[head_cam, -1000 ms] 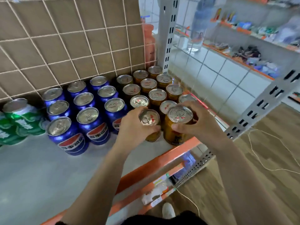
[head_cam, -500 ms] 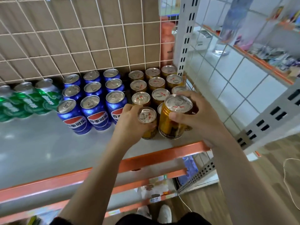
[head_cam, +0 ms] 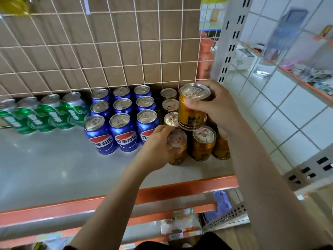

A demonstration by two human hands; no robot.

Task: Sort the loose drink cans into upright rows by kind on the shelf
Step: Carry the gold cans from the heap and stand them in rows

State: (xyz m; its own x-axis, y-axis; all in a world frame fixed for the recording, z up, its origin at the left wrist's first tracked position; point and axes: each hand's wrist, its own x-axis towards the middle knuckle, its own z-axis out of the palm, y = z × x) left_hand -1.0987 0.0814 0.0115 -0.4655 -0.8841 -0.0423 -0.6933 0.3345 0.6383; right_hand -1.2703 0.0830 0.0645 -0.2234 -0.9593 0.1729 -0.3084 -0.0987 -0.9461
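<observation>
On the grey shelf (head_cam: pixel 54 170) stand upright rows of cans: green cans (head_cam: pixel 45 114) at the left, blue cola cans (head_cam: pixel 124 132) in the middle, gold energy-drink cans (head_cam: pixel 203 143) at the right. My right hand (head_cam: pixel 216 107) grips one gold can (head_cam: pixel 191 112) by its upper part and holds it lifted above the gold rows. My left hand (head_cam: pixel 156 147) grips another gold can (head_cam: pixel 177 147) that stands at the front of the gold group, beside the blue cans.
A wire grid with brown board (head_cam: pixel 100 47) backs the shelf. A white slotted upright (head_cam: pixel 228 38) and a wire side panel bound it on the right. The orange front rail (head_cam: pixel 162 192) runs below my arms, with a lower shelf of goods underneath.
My right hand has raised its gold can well above the other cans. My left hand stays on the front gold can. The view has tilted, showing more of the shelf's left side.
</observation>
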